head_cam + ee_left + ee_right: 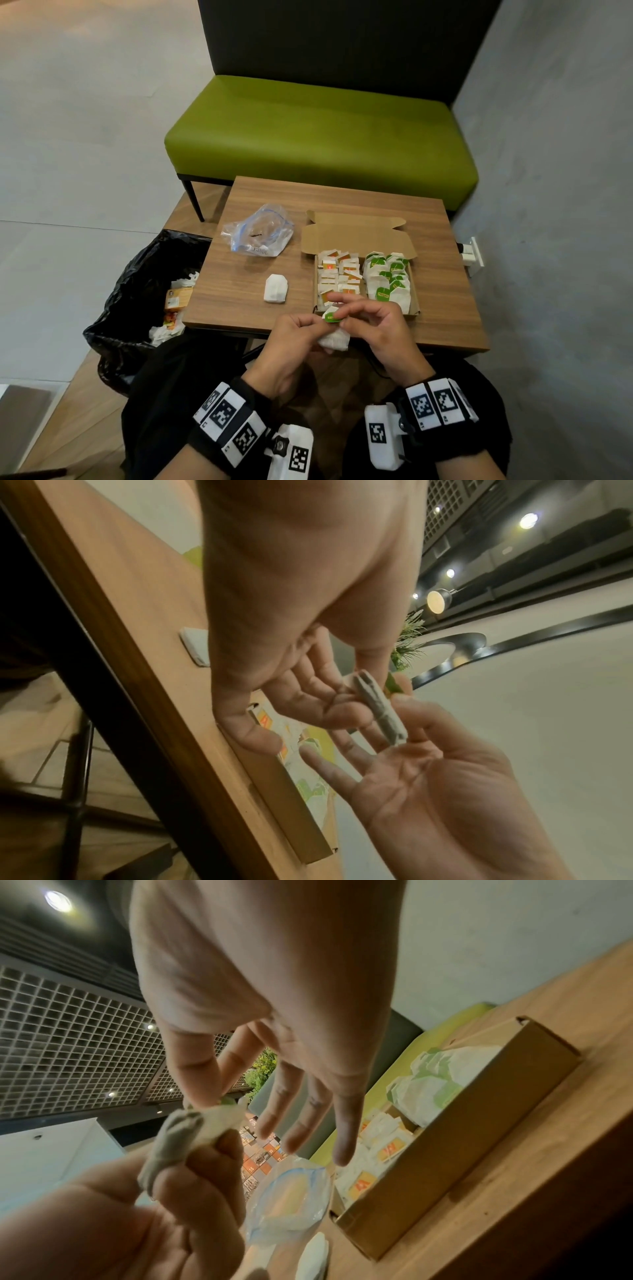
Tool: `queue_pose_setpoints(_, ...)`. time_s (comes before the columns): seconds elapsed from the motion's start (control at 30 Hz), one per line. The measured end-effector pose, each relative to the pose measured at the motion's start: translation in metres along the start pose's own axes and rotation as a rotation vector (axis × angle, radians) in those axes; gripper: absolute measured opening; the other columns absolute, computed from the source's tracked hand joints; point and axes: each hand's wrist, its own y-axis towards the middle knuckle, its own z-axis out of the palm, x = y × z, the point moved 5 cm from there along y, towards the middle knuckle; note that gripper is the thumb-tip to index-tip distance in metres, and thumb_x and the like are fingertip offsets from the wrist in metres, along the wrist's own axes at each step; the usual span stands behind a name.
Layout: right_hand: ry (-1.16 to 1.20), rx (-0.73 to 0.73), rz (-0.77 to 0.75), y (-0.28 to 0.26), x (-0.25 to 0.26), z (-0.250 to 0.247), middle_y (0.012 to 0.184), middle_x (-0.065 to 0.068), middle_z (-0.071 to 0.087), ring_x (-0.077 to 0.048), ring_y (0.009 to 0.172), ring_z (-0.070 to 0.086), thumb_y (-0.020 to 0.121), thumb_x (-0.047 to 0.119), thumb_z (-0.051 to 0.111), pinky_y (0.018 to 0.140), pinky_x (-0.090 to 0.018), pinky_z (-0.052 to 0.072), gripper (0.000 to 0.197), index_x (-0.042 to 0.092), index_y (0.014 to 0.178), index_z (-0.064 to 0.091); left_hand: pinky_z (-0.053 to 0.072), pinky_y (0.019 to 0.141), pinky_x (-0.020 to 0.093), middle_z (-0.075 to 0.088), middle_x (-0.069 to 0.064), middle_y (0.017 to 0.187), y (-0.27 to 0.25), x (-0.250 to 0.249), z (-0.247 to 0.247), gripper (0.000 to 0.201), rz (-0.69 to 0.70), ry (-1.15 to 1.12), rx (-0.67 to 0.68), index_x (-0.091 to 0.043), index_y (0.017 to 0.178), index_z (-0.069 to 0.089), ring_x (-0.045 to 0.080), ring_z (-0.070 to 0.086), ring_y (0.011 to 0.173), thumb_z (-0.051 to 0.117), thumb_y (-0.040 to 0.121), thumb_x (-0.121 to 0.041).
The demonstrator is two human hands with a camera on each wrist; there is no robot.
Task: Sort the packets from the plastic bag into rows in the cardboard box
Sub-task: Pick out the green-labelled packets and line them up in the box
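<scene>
The left hand [291, 346] curls its fingers [202, 1175] around a white tea bag [334, 340]. The right hand [383, 329] pinches its green tag [331, 314], other fingers spread loosely, just short of the cardboard box [415, 310].

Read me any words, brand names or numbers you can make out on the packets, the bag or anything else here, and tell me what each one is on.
"15", "20", "17": orange squares of a wall display in the right wrist view.
Green tags on the packets: print too blurred to read.
Orange tags on the packets: red mark, not legible.
Plastic bag: print strip upside down, unreadable.
Wrist bands: square code markers, no words.
</scene>
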Motion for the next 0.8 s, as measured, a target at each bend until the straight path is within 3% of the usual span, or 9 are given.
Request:
queue_pose_setpoints(0.13,-0.067,-0.053,0.002,0.003,-0.005,-0.004,0.111,-0.006,0.074,-0.012,0.115,0.065,0.081,-0.019,0.063,0.089,-0.019,0.052,0.031,0.008,0.080,0.078,0.049,0.071,0.035,0.072,0.020,0.092,0.000,0.000,-0.001,0.016,-0.032,-0.057,0.031,0.002,0.095,0.073,0.028,0.062,0.080,0.063,0.091,-0.009)
queue_pose_setpoints(0.3,-0.136,-0.047,0.008,0.004,-0.007,-0.006,0.111,-0.003,0.074,-0.011,0.113,0.066,0.081,-0.018,0.062,0.091,-0.021,0.052,0.034,0.011,0.080,0.080,0.049,0.077,0.039,0.074,0.017,0.094,0.001,-0.003,-0.001,0.022,-0.018,-0.052,0.049,-0.004,0.100,0.073,0.025,0.066,0.078,0.062,0.092,-0.021)
queue_pose_setpoints(0.43,-0.049,-0.088,0.016,0.002,-0.002,-0.015,0.110,-0.007,0.075,-0.018,0.112,0.067,0.084,-0.013,0.061,0.094,-0.030,0.055,0.028,0.006,0.094,0.078,0.055,0.074,0.023,0.076,0.003,0.094,0.002,-0.011,-0.001,0.013,0.119,0.167,0.031,-0.010,0.097,0.075,0.011,0.070,0.083,0.064,0.093,-0.015)
queue_pose_setpoints(0.53,-0.114,-0.136,0.051,0.005,0.001,-0.025,0.099,-0.006,0.074,-0.019,0.091,0.070,0.084,-0.006,0.070,0.083,-0.031,0.059,0.033,0.015,0.109,0.073,0.053,0.080,0.016,0.075,-0.006,0.099,0.004,-0.019,0.002,0.015,0.264,0.399,0.066,-0.019,0.102,0.076,0.003,0.068,0.094,0.064,0.094,-0.019)
queue_pose_setpoints(0.67,-0.449,-0.072,0.081,0.011,0.003,-0.035,0.090,0.002,0.074,-0.016,0.086,0.069,0.082,0.007,0.077,0.081,-0.033,0.060,0.023,0.028,0.092,0.075,0.052,0.081,0.016,0.074,-0.012,0.098,0.011,-0.022,0.008,0.016,0.361,0.589,0.108,-0.028,0.104,0.075,0.001,0.066,0.095,0.063,0.095,-0.022)
queue_pose_setpoints(0.8,-0.581,-0.106,0.061,0.017,0.017,-0.055,0.088,0.005,0.073,-0.011,0.086,0.067,0.084,0.008,0.075,0.077,-0.027,0.057,0.016,0.023,0.090,0.075,0.047,0.078,0.011,0.068,-0.017,0.108,0.022,-0.021,0.009,0.030,0.401,0.749,0.048,-0.036,0.122,0.065,-0.005,0.061,0.099,0.066,0.093,-0.028)
